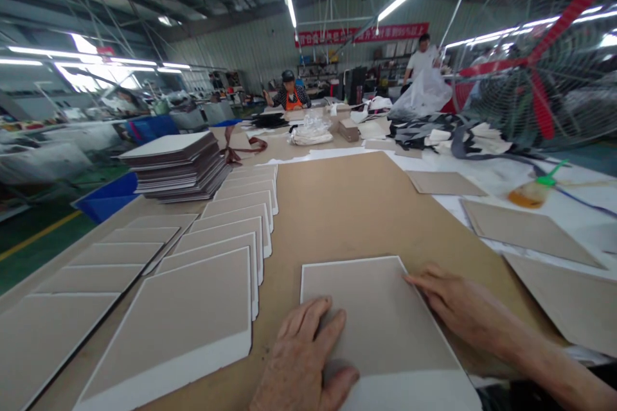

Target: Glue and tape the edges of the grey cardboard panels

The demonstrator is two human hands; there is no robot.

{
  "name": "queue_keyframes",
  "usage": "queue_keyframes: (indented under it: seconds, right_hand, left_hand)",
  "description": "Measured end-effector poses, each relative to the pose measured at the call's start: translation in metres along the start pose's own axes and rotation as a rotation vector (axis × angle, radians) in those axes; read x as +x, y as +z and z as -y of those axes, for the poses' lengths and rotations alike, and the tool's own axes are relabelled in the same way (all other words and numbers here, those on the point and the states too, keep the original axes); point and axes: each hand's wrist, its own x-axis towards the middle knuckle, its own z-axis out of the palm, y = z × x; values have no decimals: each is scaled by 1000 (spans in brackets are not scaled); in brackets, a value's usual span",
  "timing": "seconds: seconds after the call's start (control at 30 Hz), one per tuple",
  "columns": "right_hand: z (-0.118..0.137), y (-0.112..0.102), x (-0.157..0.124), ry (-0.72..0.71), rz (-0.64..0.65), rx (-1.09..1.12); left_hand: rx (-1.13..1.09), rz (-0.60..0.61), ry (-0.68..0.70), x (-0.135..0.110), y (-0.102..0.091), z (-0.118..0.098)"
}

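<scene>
A beige board panel with white borders (366, 314) lies on the brown tabletop right in front of me. My left hand (308, 353) rests on its left side, palm down, with the fingers stretched and the thumb apart. At the panel's upper right edge is my right hand (446, 298); its index finger reaches out to touch the edge near the corner, and the other fingers are partly bent below. To the left, a row of similar overlapping panels (193, 308) fans away from me, white borders showing. Another row of beige panels (77, 279) lies farther left.
A tall stack of boards (176, 167) stands at the back left, beside a blue bin (106, 198). More panels (530, 231) lie along the right, near a bottle with a green top (530, 192). A large fan (533, 58) and two people are beyond.
</scene>
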Motion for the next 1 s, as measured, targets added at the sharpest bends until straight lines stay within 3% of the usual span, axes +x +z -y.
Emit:
queue_keyframes:
  seconds: [0.13, 0.3, 0.47, 0.7, 1.0]
  right_hand:
    - [-11, 5, 28, 174, -6, 239]
    - [-19, 21, 49, 240, 6, 367]
    - [-15, 17, 47, 272, -80, 453]
    - [1, 3, 44, 264, -324, 538]
    - [8, -4, 43, 248, -241, 484]
  left_hand:
    - [-2, -50, 18, -4, 5, 4]
    - [8, -96, 66, -5, 6, 4]
    - [6, -116, 76, -6, 8, 7]
    - [-28, -138, 80, -7, 10, 10]
    - [-80, -61, 54, -5, 7, 11]
